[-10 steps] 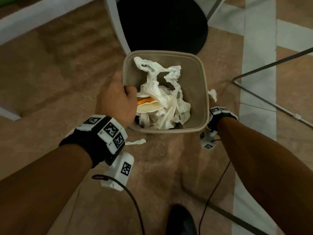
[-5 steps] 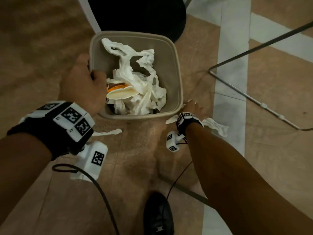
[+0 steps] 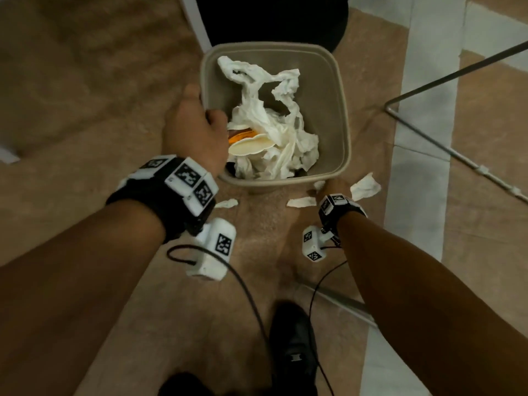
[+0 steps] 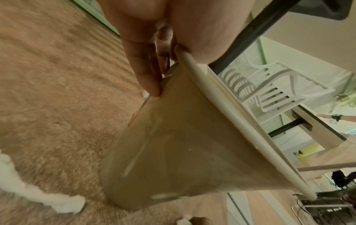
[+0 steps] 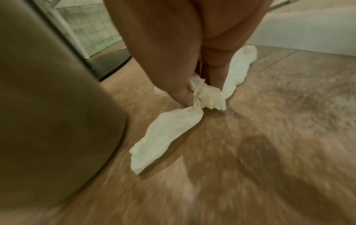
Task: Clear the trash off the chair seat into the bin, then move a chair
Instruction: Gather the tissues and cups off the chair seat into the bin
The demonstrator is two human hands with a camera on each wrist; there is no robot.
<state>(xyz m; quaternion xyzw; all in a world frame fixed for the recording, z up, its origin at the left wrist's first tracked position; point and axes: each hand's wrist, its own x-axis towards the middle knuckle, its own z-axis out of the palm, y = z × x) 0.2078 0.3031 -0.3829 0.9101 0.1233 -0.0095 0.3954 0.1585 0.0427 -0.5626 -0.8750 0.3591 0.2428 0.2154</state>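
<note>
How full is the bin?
Partly full: crumpled tissue and a cup sit inside the bin, below its rim.

The right hand point(image 3: 333, 187) is mostly hidden behind its wristband from the head view. The black chair seat point(image 3: 271, 18) gets cut off up top, and the floor point(image 5: 250, 167) is badly smeared.

The bin point(image 3: 341, 115) is beige, stuffed with white tissue point(image 3: 274, 132) around an orange-and-cream cup point(image 3: 248, 142). White scraps point(image 3: 365, 187) lie on the tan floor point(image 3: 71, 81) (crossed by pale grey bands). Wristbands point(image 3: 183, 181) are black with white checker-patterned tags.
</note>
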